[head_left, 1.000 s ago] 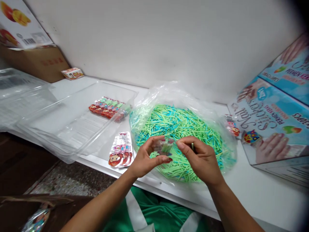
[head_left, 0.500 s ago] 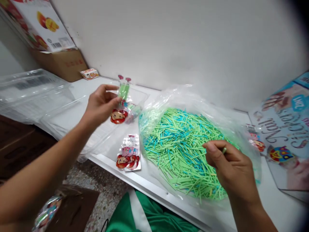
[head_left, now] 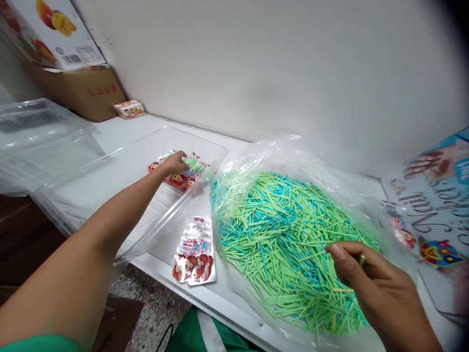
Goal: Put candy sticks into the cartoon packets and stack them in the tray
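My left hand [head_left: 177,163] reaches into a clear plastic tray [head_left: 161,215], its fingers closed at the edge of a small clear packet of green sticks [head_left: 195,165]. That packet lies over several shiny packets printed with a red-haired cartoon face [head_left: 178,180]. My right hand [head_left: 381,286] is half curled above a heap of thin green and blue sticks [head_left: 289,234], with a short green stick [head_left: 362,260] showing between its fingers. The heap sits in an open clear plastic bag [head_left: 278,146]. Between tray and bag lie a few overlapping flat printed sachets [head_left: 194,266].
More clear plastic trays [head_left: 32,142] are stacked at the left. Behind them stand a brown carton [head_left: 91,93] and a small printed box [head_left: 129,109]. A nail stickers box [head_left: 436,210] leans at the right. The white wall [head_left: 256,73] borders the table's back.
My left hand has carried the green-stick packet from above the tray down onto the packets in it. My right hand appears lower and further right, its fingers still curled; the view has shifted slightly.
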Demonstrator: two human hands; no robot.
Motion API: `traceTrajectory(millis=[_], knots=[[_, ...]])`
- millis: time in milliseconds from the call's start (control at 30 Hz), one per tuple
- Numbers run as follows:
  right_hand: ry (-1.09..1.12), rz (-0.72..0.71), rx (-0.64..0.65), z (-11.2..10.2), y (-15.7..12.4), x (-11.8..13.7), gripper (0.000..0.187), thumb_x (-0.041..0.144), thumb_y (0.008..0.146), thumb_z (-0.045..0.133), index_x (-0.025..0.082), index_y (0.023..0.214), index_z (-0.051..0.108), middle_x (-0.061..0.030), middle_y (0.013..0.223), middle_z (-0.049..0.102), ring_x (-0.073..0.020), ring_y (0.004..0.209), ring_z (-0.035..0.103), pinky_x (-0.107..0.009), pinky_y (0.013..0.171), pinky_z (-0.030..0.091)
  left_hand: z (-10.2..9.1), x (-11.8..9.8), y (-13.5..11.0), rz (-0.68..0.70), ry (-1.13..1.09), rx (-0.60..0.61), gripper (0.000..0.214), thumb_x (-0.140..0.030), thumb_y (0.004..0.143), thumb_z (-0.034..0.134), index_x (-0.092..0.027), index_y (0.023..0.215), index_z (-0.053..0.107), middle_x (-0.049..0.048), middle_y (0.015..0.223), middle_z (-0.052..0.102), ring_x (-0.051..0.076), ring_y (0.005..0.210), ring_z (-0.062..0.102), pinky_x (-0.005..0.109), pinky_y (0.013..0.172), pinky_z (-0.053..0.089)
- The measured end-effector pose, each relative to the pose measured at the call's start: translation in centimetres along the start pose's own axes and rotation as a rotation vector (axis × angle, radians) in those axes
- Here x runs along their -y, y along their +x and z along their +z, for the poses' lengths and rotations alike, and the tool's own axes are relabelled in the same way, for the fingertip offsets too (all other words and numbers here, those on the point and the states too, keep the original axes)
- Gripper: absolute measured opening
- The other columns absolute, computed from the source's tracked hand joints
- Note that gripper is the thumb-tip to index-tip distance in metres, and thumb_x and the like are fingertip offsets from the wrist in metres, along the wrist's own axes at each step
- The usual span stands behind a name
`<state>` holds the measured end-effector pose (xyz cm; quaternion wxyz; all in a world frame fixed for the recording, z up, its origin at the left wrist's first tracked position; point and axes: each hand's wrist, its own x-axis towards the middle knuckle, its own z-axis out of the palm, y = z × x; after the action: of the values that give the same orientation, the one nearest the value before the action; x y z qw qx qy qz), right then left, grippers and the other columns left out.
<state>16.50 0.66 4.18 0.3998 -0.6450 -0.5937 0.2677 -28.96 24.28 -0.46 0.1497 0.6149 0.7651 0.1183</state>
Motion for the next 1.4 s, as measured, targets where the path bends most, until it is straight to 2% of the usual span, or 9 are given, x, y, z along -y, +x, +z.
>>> traceTrajectory(millis=[267,433,633,733,867,967,1067,1200,1400], knots=[[-0.053,0.042,-0.001,0.4,0.3,0.8,0.028,0.048,0.075,0.062,0.021,0.077,0.061,0.0028,0.056,0.043,-0.0101,0.05,0.038,-0.021,0.042,0.034,2.2,-0.7,1.2,0.103,0.106,0.008,0.061,-0.029,0.065,0.065,-0.015,0.123,0.05,0.015,0.113,0.063,0.03,0.102,0.058,0.033,0.083,0.043],[-0.061,0.025,0.017,0.6,0.5,0.5,0.027,0.049,0.074,0.062,0.022,0.078,0.062,0.0027,0.057,0.044,-0.0106,0.05,0.04,-0.021,0.043,0.034,2.6,-0.9,0.1,0.167,0.11,-0.009,0.042,-0.031,0.065,0.064,-0.017,0.105,0.064,0.0129,0.111,0.065,0.03,0.106,0.056,0.033,0.089,0.04],[-0.05,-0.028,0.045,1.3,0.1,1.1,0.025,0.047,0.077,0.06,0.022,0.082,0.063,0.0027,0.056,0.047,-0.0115,0.05,0.042,-0.022,0.043,0.035,-0.1,-2.2,-1.3,0.21,0.043,-0.079,0.037,-0.033,0.075,0.056,-0.016,0.108,0.065,0.0103,0.105,0.068,0.023,0.093,0.061,0.029,0.082,0.043],[-0.047,-0.046,0.17,2.3,-0.5,1.4,0.026,0.046,0.083,0.053,0.022,0.09,0.063,0.0034,0.055,0.046,-0.0118,0.048,0.042,-0.022,0.043,0.035,-3.2,-3.9,-4.8,0.224,-0.129,-0.279,0.04,-0.035,0.082,0.049,-0.012,0.113,0.061,0.0104,0.1,0.067,0.019,0.084,0.061,0.029,0.076,0.045],[-0.052,-0.092,0.401,3.7,-1.8,1.7,0.027,0.042,0.09,0.044,0.022,0.099,0.061,0.0037,0.058,0.046,-0.0118,0.051,0.045,-0.022,0.047,0.037,-4.8,-6.7,-15.8,0.372,-0.416,-0.407,0.034,-0.037,0.084,0.05,-0.015,0.106,0.061,0.0051,0.086,0.067,0.015,0.071,0.059,0.026,0.067,0.045],[-0.044,-0.154,0.486,4.2,-2.8,2.0,0.024,0.039,0.092,0.044,0.022,0.096,0.06,0.0033,0.063,0.051,-0.0115,0.056,0.048,-0.022,0.054,0.039,-1.9,-7.3,-24.5,0.412,-0.339,-0.223,0.029,-0.042,0.084,0.05,-0.02,0.098,0.063,0.0037,0.083,0.067,0.016,0.072,0.06,0.027,0.067,0.044],[-0.017,-0.197,0.516,4.2,-3.7,2.3,0.022,0.037,0.092,0.045,0.022,0.09,0.06,0.0027,0.067,0.056,-0.0113,0.061,0.051,-0.022,0.059,0.041,3.0,-5.8,-28.3,0.227,-0.13,-0.075,0.046,-0.054,0.079,0.052,-0.021,0.11,0.058,0.0091,0.107,0.065,0.025,0.099,0.059,0.032,0.078,0.044],[0.003,-0.22,0.517,3.5,-4.9,2.2,0.021,0.036,0.092,0.045,0.022,0.087,0.06,0.002,0.07,0.06,-0.0121,0.063,0.054,-0.022,0.062,0.042,7.9,-2.7,-26.5,-0.17,-0.029,-0.063,0.064,-0.067,0.072,0.05,-0.018,0.112,0.053,0.0119,0.106,0.064,0.028,0.093,0.061,0.032,0.067,0.042],[-0.006,-0.205,0.475,1.9,-6.4,0.8,0.02,0.036,0.091,0.046,0.022,0.088,0.06,0.0028,0.07,0.06,-0.0116,0.063,0.054,-0.022,0.061,0.041,10.0,-1.0,-24.1,-0.288,-0.174,-0.035,0.037,-0.056,0.07,0.057,-0.02,0.076,0.058,0.0042,0.073,0.067,0.021,0.069,0.062,0.026,0.055,0.037]])
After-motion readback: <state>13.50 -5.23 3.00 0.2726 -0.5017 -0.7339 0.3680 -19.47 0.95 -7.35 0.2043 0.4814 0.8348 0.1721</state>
